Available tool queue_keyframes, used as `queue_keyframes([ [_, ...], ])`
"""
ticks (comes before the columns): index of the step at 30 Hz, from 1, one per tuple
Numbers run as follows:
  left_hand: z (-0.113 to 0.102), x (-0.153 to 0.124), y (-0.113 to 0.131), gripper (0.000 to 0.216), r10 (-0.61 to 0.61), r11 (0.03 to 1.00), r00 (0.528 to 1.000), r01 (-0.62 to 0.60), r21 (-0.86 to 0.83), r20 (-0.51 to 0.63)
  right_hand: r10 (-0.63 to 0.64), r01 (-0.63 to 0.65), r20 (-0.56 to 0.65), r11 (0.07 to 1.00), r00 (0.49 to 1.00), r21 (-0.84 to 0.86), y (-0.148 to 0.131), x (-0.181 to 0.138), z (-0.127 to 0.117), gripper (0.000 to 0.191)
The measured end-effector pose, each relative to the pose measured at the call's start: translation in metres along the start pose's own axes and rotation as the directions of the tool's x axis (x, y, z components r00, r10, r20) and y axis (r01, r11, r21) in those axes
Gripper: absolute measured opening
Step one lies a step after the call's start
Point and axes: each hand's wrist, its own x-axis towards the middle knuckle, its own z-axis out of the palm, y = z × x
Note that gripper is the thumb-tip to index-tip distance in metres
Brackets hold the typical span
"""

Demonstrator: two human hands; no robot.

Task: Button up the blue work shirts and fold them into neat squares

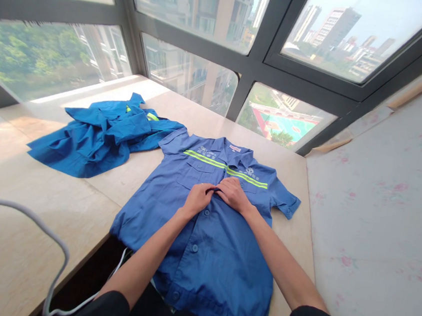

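Observation:
A blue short-sleeved work shirt (210, 238) with a yellow-green reflective stripe lies flat, front up, on the pale counter (36, 240). Both my hands meet at its button placket just below the stripe. My left hand (196, 198) pinches the placket edge with closed fingers. My right hand (234, 193) presses and grips the opposite edge, fingers curled on the fabric. Two buttons further down the placket look fastened.
A second blue garment (100, 136) lies crumpled at the back left of the counter. A white cable (54, 247) loops over the counter's near left edge. Windows run along the back. A floral-patterned white surface (378, 221) fills the right side.

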Motion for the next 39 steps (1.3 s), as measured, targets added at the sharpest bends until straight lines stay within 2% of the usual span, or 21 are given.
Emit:
queue_keyframes([
  [8, 0.002, 0.001, 0.007, 0.03, -0.056, 0.998, 0.998, 0.056, 0.007, -0.04, -0.019, 0.018, 0.042, 0.999, 0.999, 0.029, 0.003, 0.002, -0.002, 0.025],
  [16, 0.0, 0.003, 0.01, 0.032, -0.114, 0.993, 0.993, 0.113, -0.018, -0.029, 0.003, -0.008, 0.056, 0.996, 0.998, 0.087, 0.004, 0.0, -0.003, 0.026],
  [22, 0.001, 0.001, 0.014, 0.033, -0.112, 0.993, 0.993, 0.113, 0.032, -0.035, 0.042, -0.047, 0.046, 0.992, 0.998, 0.12, 0.003, -0.001, -0.002, 0.023],
  [29, 0.001, 0.001, 0.017, 0.02, -0.105, 0.989, 0.994, 0.108, 0.103, -0.035, 0.033, -0.039, 0.052, 0.992, 0.998, 0.123, 0.005, -0.002, -0.001, 0.023],
  [39, 0.005, -0.001, 0.02, 0.025, -0.152, 0.97, 0.986, 0.161, 0.183, -0.066, 0.036, -0.045, 0.073, 0.991, 0.997, 0.128, 0.008, -0.001, 0.0, 0.022],
])
